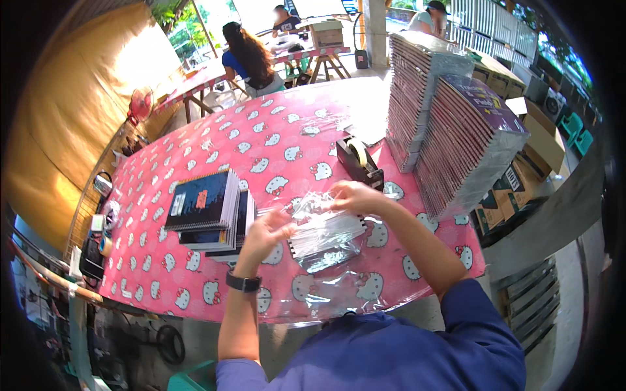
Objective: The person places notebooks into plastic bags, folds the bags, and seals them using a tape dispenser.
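In front of me lies a stack of spiral-bound notebooks (326,238), seen mostly as white page edges under crinkled, glossy clear plastic wrap (319,262). My left hand (264,236), with a dark band at its wrist, is at the stack's left side, thumb and fingers apart beside the plastic. At the far right corner, my right hand (355,197) has its fingers bent onto the plastic and grips it. Left of the stack, dark-covered spiral notebooks (202,203) lie piled, apart from my hands. Just beyond my right hand stands a black tape dispenser (358,161) with a roll of tape.
Tall piles of plastic-wrapped spiral notebooks (466,140) stand on the table's right. A pink patterned cover (156,260) spans the table. Cardboard boxes (515,189) are past its right edge, a red fan (140,104) to the left. Several people sit or stand farther off.
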Demonstrator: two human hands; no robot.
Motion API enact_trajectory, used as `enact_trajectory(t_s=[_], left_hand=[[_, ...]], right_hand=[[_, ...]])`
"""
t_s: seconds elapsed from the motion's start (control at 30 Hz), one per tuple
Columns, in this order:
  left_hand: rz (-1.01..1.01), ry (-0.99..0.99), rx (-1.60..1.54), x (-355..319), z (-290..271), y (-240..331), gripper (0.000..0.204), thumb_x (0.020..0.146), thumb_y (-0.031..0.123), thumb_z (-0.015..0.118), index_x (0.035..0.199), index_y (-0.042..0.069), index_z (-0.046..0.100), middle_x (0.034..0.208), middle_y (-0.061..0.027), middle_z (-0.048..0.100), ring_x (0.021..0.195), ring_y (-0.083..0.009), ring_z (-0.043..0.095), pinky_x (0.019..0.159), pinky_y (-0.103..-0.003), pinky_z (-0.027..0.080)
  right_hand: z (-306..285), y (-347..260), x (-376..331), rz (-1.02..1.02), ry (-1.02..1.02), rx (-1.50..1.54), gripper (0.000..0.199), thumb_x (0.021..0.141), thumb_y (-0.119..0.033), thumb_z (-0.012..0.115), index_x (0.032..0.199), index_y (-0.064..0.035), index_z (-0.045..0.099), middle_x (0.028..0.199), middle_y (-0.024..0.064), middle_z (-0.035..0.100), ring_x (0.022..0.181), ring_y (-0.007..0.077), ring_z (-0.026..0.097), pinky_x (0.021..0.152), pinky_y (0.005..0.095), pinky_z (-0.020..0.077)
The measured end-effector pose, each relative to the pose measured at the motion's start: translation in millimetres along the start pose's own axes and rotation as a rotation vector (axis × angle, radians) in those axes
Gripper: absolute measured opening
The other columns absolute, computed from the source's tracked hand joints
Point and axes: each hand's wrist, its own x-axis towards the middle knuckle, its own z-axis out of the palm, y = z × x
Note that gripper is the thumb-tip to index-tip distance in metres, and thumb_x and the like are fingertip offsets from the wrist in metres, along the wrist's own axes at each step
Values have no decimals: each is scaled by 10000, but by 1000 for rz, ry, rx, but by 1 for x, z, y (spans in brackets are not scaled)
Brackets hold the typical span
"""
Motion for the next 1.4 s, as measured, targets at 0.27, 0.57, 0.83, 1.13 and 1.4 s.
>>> enact_trajectory(t_s=[0.27,0.57,0.83,1.13,1.4], left_hand=[[-103,-325,-83,13,22,-9,386,810,208,707,1086,-45,612,969,-93,662,882,-123,602,793,-261,482],[118,-47,-156,18,20,49,289,868,238,627,987,-23,663,896,-79,673,837,-132,610,789,-272,474],[-43,-538,137,39,36,-8,317,778,61,517,1066,12,641,946,-101,661,831,-142,602,728,-296,490],[97,-99,-303,6,-11,34,427,827,86,639,1222,-25,521,1060,-113,637,975,-170,593,890,-303,450],[-130,-274,-80,7,22,-33,301,779,125,712,1035,-21,647,996,-54,640,926,-101,565,818,-245,446]], right_hand=[[-32,-50,0,-306,160,453,181,829,-104,647,977,0,641,862,71,671,803,135,634,757,261,494],[-56,-45,-16,-335,96,757,336,762,-243,732,1006,-30,644,811,31,662,779,110,607,691,285,486],[-27,-4,-32,-10,-336,-143,436,692,-210,784,1045,-2,636,780,63,643,730,131,589,653,276,473],[-13,-41,-3,-485,-59,288,193,784,-153,660,917,-15,680,808,89,686,696,126,640,667,295,505],[-8,16,-17,-167,-298,90,342,742,-298,717,949,-27,694,832,96,682,715,156,611,694,294,473]])
